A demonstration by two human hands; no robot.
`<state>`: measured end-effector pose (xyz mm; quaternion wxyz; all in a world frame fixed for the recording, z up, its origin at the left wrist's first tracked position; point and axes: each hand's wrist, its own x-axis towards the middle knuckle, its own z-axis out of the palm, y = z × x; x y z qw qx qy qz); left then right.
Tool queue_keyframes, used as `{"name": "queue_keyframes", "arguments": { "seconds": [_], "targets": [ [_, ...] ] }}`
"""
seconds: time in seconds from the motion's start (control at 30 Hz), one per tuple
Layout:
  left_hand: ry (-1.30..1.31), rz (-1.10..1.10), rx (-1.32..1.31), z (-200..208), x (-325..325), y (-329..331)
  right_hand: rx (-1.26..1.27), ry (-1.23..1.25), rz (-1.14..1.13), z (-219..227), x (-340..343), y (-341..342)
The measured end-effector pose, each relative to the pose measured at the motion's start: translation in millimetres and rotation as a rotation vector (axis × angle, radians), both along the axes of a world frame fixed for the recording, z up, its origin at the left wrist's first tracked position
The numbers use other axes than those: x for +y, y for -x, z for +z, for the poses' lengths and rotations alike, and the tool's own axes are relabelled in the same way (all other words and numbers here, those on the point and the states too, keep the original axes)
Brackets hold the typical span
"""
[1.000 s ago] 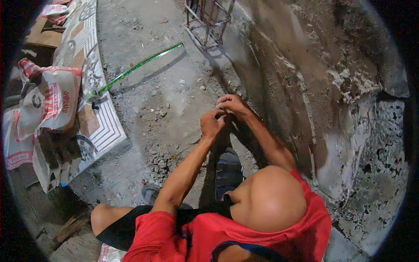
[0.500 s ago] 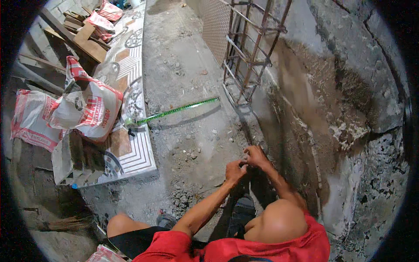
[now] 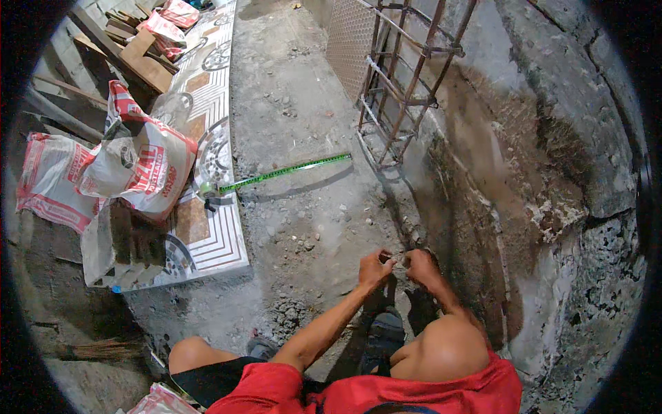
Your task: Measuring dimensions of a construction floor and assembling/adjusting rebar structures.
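Observation:
My left hand (image 3: 376, 268) is low over the gritty concrete floor, its thumb and fingers curled together in a pinch. A short gap to its right, my right hand (image 3: 423, 266) is closed too, fingers bent inward toward the left one. Whatever either holds is too small to make out. Beyond them a green tape measure blade (image 3: 289, 170) stretches across the floor, its far-left end by the small tape case (image 3: 208, 189) on the tiled ledge. A rusty steel rebar cage (image 3: 387, 131) stands upright ahead, against the wall side.
Red-and-white cement sacks (image 3: 141, 165) slump on the left beside a concrete block (image 3: 103, 252). The patterned tile ledge (image 3: 214, 255) ends in a corner left of me. A rough plastered wall (image 3: 524, 159) rises close on the right. Wood scraps (image 3: 145, 62) lie at far left.
My hands were together and have come apart, moving slightly nearer to me; the right one shifted right. The tape measure and the sacks stay where they were.

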<state>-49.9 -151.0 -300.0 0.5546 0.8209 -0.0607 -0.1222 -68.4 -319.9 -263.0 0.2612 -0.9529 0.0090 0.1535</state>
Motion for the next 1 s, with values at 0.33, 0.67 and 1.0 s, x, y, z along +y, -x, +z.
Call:
{"name": "queue_keyframes", "arguments": {
  "seconds": [0.33, 0.67, 1.0],
  "targets": [
    [0.145, -0.188, -0.028, 18.2, -8.6, -3.7, -0.194, -0.519, 0.024, 14.4, -14.6, 8.5],
    [-0.031, -0.37, -0.29, 5.8, 14.5, -4.9, -0.001, -1.384, -0.386, -17.6, 5.0, 35.7],
    [-0.178, -0.466, -0.167, 37.0, 7.8, -6.0, 0.033, -1.232, -0.456, -6.9, 5.7, 27.9]
  ]
}}
